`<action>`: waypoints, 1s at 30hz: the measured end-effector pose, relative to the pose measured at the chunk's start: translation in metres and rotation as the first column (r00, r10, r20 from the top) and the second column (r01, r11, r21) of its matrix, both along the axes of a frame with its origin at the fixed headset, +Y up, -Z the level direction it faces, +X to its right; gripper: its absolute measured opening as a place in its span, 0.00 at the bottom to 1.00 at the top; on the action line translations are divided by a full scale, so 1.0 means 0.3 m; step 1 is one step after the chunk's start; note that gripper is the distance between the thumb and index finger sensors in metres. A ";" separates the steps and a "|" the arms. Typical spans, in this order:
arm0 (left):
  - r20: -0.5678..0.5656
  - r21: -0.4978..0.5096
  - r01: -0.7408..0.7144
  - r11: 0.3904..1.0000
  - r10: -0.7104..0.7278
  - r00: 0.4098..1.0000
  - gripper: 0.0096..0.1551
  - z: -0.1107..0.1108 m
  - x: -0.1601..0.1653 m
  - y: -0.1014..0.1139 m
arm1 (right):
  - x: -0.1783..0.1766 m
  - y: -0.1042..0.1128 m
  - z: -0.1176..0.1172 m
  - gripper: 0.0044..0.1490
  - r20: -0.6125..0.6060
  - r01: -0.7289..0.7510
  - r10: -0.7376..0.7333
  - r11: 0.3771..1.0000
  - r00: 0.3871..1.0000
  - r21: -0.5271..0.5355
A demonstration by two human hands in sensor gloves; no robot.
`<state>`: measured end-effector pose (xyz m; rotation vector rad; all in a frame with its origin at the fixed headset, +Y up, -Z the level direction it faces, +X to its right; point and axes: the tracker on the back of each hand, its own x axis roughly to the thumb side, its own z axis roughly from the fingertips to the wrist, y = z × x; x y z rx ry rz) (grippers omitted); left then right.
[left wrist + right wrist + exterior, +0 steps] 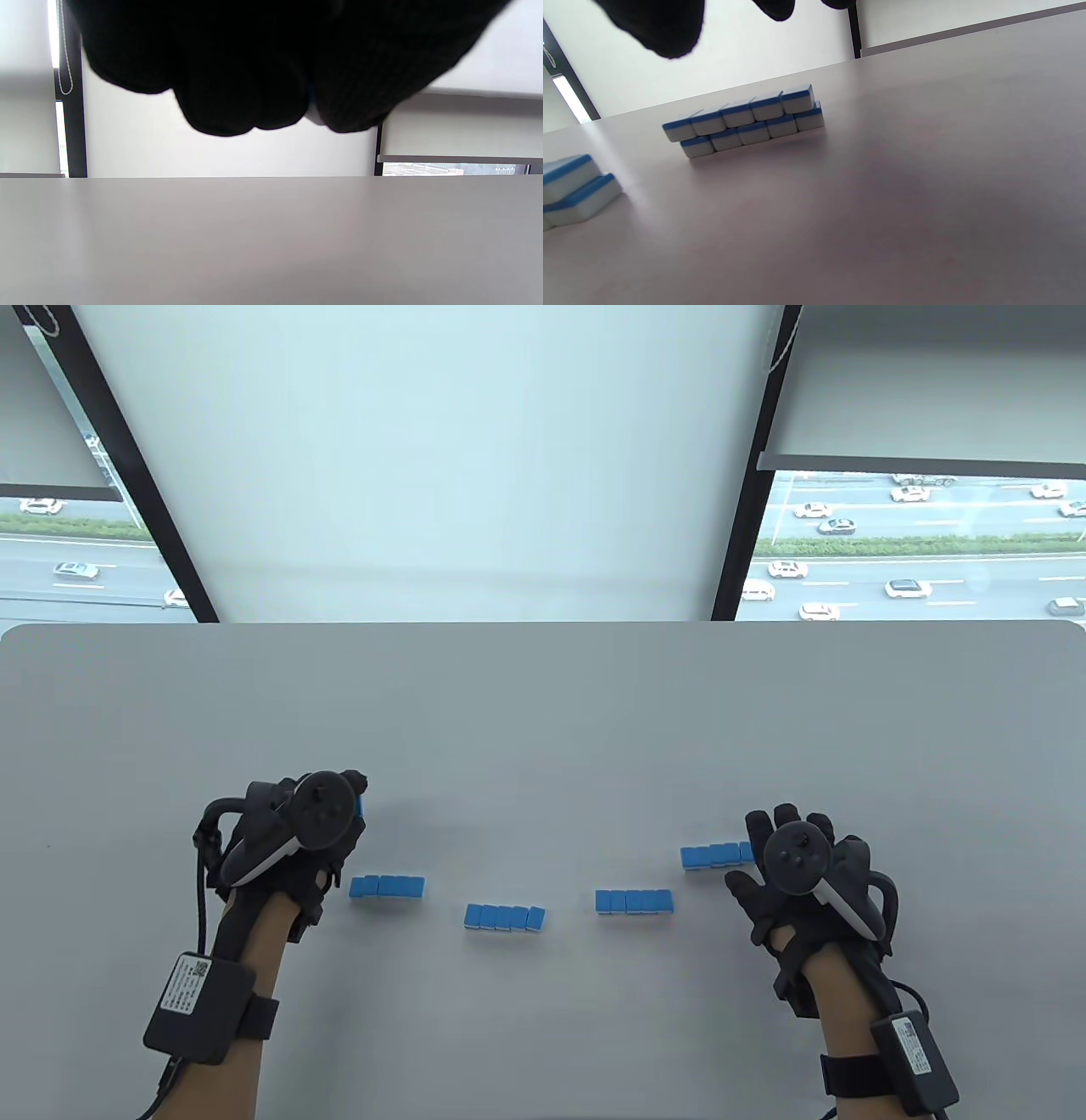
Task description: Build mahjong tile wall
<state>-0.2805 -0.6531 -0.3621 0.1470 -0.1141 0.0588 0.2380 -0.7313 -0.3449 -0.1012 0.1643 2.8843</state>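
On the grey tabletop: four short blue-backed, white-faced mahjong tile stacks, well apart. Left hand clenched round a tile. Right hand spread, empty, over the right-end stack. Advice: set tile flush, then close gaps squarely.

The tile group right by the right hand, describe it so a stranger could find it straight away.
On the grey table, blue-backed mahjong tiles sit in four short groups in a broken line. The farthest-right group runs under the right hand; it lies slightly farther back than the others.
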 end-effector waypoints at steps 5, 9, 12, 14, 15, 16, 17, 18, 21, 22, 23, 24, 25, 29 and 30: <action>-0.003 -0.048 -0.060 0.997 0.060 0.998 0.34 0.031 -0.040 -0.077 | 0.005 -0.007 -0.002 0.51 0.011 0.000 0.000 1.000 1.000 -0.012; 0.006 -0.063 -0.046 0.997 0.047 0.999 0.34 0.032 -0.031 -0.109 | 0.011 -0.012 -0.008 0.51 0.020 -0.001 0.001 1.000 1.000 -0.019; 0.011 -0.133 -0.049 0.990 0.051 0.999 0.33 0.020 -0.022 -0.152 | 0.013 -0.012 -0.008 0.51 0.023 -0.002 0.002 1.000 1.000 -0.018; 0.008 -0.169 -0.018 0.985 0.020 1.000 0.33 0.012 -0.018 -0.175 | 0.014 -0.012 -0.008 0.51 0.024 -0.003 0.004 1.000 1.000 -0.018; 0.005 -0.188 -0.011 0.982 0.012 1.000 0.33 0.009 -0.017 -0.185 | 0.014 -0.012 -0.007 0.51 0.024 -0.005 0.005 1.000 1.000 -0.019; 0.002 -0.201 -0.004 0.980 0.004 1.000 0.33 0.006 -0.017 -0.192 | 0.014 -0.013 -0.007 0.51 0.025 -0.007 0.008 1.000 1.000 -0.019; -0.002 -0.214 0.008 0.977 -0.009 1.000 0.33 0.002 -0.018 -0.201 | 0.014 -0.013 -0.007 0.51 0.024 -0.010 0.011 1.000 1.000 -0.020; -0.008 -0.231 0.019 0.973 -0.021 1.000 0.33 -0.001 -0.019 -0.210 | 0.014 -0.013 -0.007 0.51 0.024 -0.011 0.012 1.000 1.000 -0.021; -0.016 -0.275 0.035 0.961 -0.042 0.999 0.33 -0.007 -0.021 -0.231 | 0.012 -0.015 -0.007 0.51 0.022 -0.014 0.015 1.000 1.000 -0.025; -0.016 -0.284 0.043 0.958 -0.050 0.999 0.33 -0.008 -0.022 -0.238 | 0.012 -0.015 -0.007 0.50 0.021 -0.015 0.016 1.000 1.000 -0.026; -0.015 -0.292 0.046 0.955 -0.052 0.999 0.33 -0.010 -0.022 -0.243 | 0.011 -0.015 -0.007 0.51 0.021 -0.015 0.016 1.000 1.000 -0.027; -0.016 -0.312 0.045 0.949 -0.052 0.999 0.33 -0.012 -0.021 -0.249 | 0.010 -0.015 -0.006 0.51 0.020 -0.016 0.017 0.999 1.000 -0.028; -0.018 -0.324 0.044 0.945 -0.052 0.998 0.32 -0.012 -0.021 -0.252 | 0.010 -0.015 -0.006 0.51 0.020 -0.018 0.018 0.999 1.000 -0.028; -0.021 -0.348 0.059 0.935 -0.071 0.997 0.32 -0.013 -0.020 -0.259 | 0.010 -0.015 -0.007 0.51 0.021 -0.018 0.018 0.999 1.000 -0.027; -0.019 -0.347 0.056 0.936 -0.067 0.998 0.32 -0.014 -0.020 -0.261 | 0.010 -0.016 -0.007 0.51 0.022 -0.018 0.018 0.999 1.000 -0.026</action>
